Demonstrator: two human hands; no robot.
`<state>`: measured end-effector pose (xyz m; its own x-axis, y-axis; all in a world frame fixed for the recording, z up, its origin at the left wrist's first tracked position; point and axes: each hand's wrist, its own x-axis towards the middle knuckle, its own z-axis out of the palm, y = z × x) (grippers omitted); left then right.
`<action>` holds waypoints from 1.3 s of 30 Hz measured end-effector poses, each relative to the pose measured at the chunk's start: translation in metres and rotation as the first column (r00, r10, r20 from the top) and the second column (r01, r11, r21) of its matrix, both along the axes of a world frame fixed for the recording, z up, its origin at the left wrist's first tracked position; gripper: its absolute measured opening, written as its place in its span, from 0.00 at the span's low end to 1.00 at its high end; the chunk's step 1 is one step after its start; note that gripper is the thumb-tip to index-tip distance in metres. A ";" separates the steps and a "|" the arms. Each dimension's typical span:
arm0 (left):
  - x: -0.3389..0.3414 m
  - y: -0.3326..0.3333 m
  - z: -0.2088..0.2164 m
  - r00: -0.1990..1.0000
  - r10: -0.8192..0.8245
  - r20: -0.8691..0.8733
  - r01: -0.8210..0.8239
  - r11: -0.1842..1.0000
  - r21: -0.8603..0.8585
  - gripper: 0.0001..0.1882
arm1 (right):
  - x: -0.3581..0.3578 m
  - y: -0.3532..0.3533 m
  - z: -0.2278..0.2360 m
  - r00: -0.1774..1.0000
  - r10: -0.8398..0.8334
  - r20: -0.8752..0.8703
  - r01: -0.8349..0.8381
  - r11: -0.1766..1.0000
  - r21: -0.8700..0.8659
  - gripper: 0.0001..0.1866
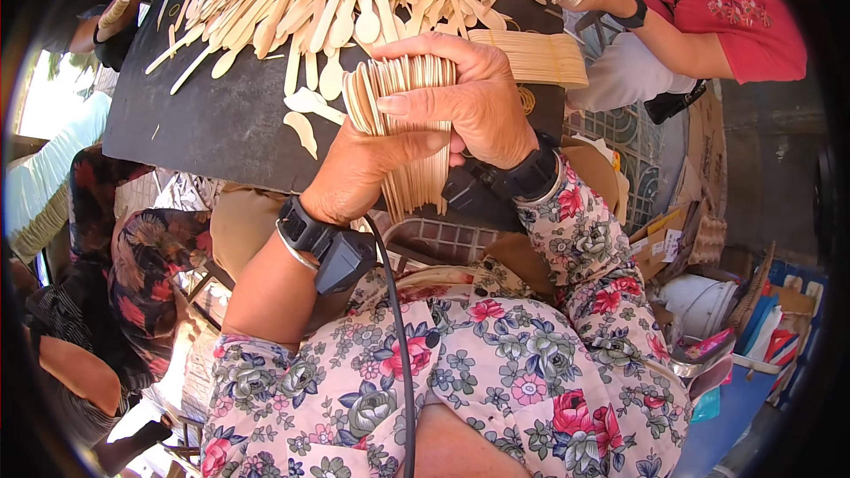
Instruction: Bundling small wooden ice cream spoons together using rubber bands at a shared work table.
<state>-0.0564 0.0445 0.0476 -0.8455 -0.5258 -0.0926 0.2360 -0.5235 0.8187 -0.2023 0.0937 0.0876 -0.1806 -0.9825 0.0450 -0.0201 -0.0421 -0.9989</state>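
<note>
Centrally, a bundle of thin wooden pieces (416, 181) lies between the two hands, touching both, above the near edge of the dark counter (212, 128). Its long axis runs away from the body, rounded ends uppermost, with the pieces stacked side by side from left to right. The left hand (359, 164) grasps the lower left flank, thumb across the middle; its other fingers are largely hidden. The right hand (487, 97) clasps the right side and far end, its thumb higher on the near face and a finger hooked over the top; it is the nearer to the neat sheaf of sticks (527, 57) at right. The wood is pale, matte and finely ridged where edges meet. Beyond, a heap of wooden spoons (345, 0) shows flat handles and oval bowls; a curved wooden piece (302, 134) lies apart, nearer the left hand.
</note>
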 end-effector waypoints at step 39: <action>-0.002 0.016 -0.001 0.987 0.054 0.151 -0.060 0.998 0.034 0.12 | -0.006 -0.009 0.003 0.950 0.208 -0.231 -0.222 0.975 -0.033 0.18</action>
